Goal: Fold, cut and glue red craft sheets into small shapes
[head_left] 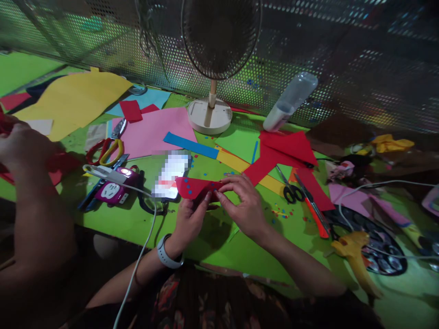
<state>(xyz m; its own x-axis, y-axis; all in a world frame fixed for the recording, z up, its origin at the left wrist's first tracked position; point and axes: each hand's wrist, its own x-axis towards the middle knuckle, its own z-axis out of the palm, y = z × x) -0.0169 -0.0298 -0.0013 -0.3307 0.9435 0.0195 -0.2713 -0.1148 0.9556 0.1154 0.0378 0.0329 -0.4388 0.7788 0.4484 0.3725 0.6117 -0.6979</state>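
My left hand [194, 217] grips a red paper piece [197, 186] with small blue dots stuck on it, its thumb on the near side. My right hand [245, 205] pinches the right end of the same piece between thumb and fingers. Whether a loose dot is also between those fingertips is too small to tell. Just behind the piece lies a lit phone [171, 176]. Small blue, red and yellow paper bits [283, 212] are scattered on the green table [137, 227] around my hands.
Black scissors [291, 193], a red cutter [317, 217] and a yellow glue gun [355, 251] lie right. A fan [210, 116] and tilted bottle [291, 100] stand behind. A purple power socket [111, 192], red-and-yellow-handled scissors [109, 151] and another person's hand [25, 144] are left.
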